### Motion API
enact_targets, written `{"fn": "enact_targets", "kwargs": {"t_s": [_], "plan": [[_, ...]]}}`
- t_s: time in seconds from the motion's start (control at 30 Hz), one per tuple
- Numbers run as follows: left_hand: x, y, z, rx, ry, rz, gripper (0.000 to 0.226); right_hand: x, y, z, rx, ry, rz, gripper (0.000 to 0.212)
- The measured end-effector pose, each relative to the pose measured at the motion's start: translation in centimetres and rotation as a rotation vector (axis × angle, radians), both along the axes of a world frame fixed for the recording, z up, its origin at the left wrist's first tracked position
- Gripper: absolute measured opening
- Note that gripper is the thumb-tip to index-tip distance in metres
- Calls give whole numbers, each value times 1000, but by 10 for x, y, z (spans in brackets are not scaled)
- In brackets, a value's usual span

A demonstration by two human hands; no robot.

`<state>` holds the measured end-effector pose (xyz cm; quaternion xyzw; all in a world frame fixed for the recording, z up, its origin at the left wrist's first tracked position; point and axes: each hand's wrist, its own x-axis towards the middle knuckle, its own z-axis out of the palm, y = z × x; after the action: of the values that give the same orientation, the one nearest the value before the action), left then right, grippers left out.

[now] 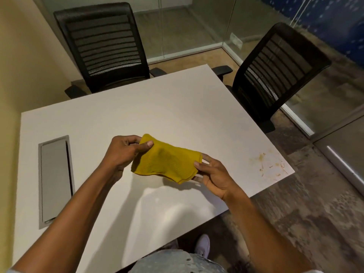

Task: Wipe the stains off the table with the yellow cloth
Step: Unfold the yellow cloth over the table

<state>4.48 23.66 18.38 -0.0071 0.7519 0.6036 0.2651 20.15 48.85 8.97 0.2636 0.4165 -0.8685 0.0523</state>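
A yellow cloth [167, 161] is stretched between both hands, held above the middle of the white table [157, 107]. My left hand [124, 150] pinches its upper left corner with thumb and fingers. My right hand [211, 173] grips its right edge, thumb on top. Orange-brown stains [269, 162] are smeared on the table near its right corner, to the right of the cloth and apart from it.
A grey cable hatch [56, 180] is set flush in the table's left part. Two black mesh office chairs stand at the far side [102, 46] and the right side [275, 69]. Glass partitions [197, 26] lie behind them; a wall runs along the left.
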Motion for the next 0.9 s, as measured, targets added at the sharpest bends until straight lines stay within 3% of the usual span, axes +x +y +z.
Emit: {"fn": "enact_targets", "kwargs": {"t_s": [0.17,0.23,0.3,0.4,0.47,0.53,0.67,0.8,0.9], "plan": [[-2,2,-12,1,-37,7,19,-12,16,13,-41,-93,-226,45],[1,8,-17,23,-46,19,14,-10,13,15,-106,-70,-232,53],[4,12,-23,15,-52,38,12,1,8,13,12,-108,-126,75],[7,15,-32,-45,-37,14,45,21,3,8,389,-167,22,90],[9,17,-38,-87,47,-100,66,31,1,6,557,-164,50,79],[12,22,-43,-132,129,-254,69,40,0,7,695,-200,71,67],[22,39,-50,-331,311,-547,62,69,9,8,1084,-286,64,52],[41,68,-67,-393,523,-661,26,102,31,9,1223,-262,-37,28],[52,97,-79,-451,600,-664,23,124,48,3,1246,-315,-64,25]]}}
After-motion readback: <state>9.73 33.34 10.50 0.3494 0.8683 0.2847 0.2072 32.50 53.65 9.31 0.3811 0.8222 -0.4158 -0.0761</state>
